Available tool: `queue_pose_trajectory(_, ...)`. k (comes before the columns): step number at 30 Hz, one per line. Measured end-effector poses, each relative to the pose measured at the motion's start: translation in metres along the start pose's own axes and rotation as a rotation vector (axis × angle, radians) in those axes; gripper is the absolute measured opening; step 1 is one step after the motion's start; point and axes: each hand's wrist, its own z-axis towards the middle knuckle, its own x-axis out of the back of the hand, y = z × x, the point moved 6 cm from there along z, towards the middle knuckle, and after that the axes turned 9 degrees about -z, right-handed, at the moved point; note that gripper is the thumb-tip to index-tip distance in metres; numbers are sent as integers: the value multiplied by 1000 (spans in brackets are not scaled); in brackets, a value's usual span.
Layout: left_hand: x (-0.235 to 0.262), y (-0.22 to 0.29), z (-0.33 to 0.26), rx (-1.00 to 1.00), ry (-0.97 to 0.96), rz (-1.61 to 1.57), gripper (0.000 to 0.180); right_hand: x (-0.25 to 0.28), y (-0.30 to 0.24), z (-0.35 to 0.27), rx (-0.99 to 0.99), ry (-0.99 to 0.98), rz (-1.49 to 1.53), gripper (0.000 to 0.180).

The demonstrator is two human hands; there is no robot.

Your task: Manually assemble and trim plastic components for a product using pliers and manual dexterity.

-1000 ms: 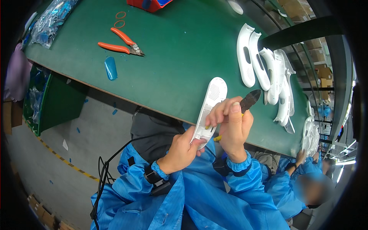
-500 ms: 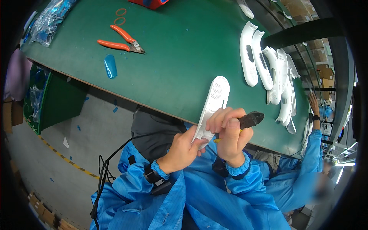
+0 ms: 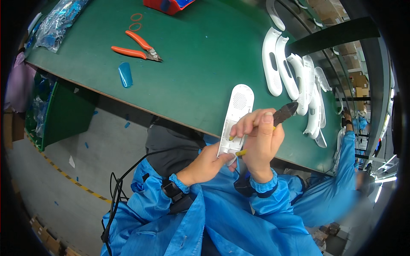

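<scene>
My left hand [image 3: 206, 163] grips the lower end of a long white plastic shell [image 3: 240, 102], which has a rounded, perforated far end and a hollow, ribbed inside facing up. My right hand [image 3: 261, 143] is closed around pliers [image 3: 285, 112] with dark jaws and yellow handles. The jaws point away to the upper right. The yellow handle ends stick out over the shell's lower half; whether they touch it I cannot tell. Both hands are at the near edge of the green table [image 3: 188, 81].
Orange-handled cutters [image 3: 139, 48], two red rings and a blue plastic piece [image 3: 125, 74] lie at the left. Several white curved shells [image 3: 271, 64] are spread at the right beside a dark metal arm [image 3: 337, 37]. A red bin [image 3: 171, 5] stands far back. A co-worker's blue sleeve [image 3: 345, 160] reaches in at the right.
My right hand has lifted slightly with the pliers, whose jaws have moved up and right. More of the yellow handles shows. The shell has turned a little, exposing more of its inside.
</scene>
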Motion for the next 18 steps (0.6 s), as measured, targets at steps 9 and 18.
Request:
queue_pose_trajectory(9, 0, 4, 0, 9, 16, -40, 18, -1, 7, -5, 24, 21, -31, 25)
queue_pose_trajectory(18, 1, 14, -2, -50, 26, 86, 20, -4, 10, -13, 95, 1, -28, 22)
